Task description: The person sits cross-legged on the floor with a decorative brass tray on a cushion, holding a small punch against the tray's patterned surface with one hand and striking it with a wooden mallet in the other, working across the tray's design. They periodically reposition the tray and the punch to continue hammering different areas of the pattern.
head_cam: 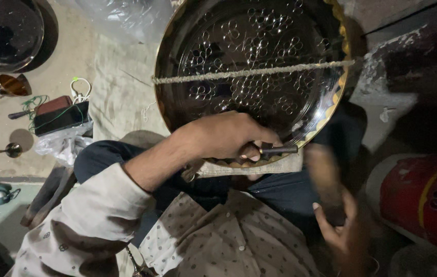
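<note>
Most of the round metal tray (252, 66), at 12 o'clock on the lap, already shows punched ring patterns | left hand (229, 136) grips dark punch (278, 150) at the unworked 6 o'clock rim | right hand (339, 225) grasps a blurred hammer (326, 179)

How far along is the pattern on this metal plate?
Ring marks already cover most of the round metal plate. In hand: the left hand holds a dark punch at the lower rim, and the blurred right hand grips a hammer-like tool. Bare patches remain near the edge.
</note>
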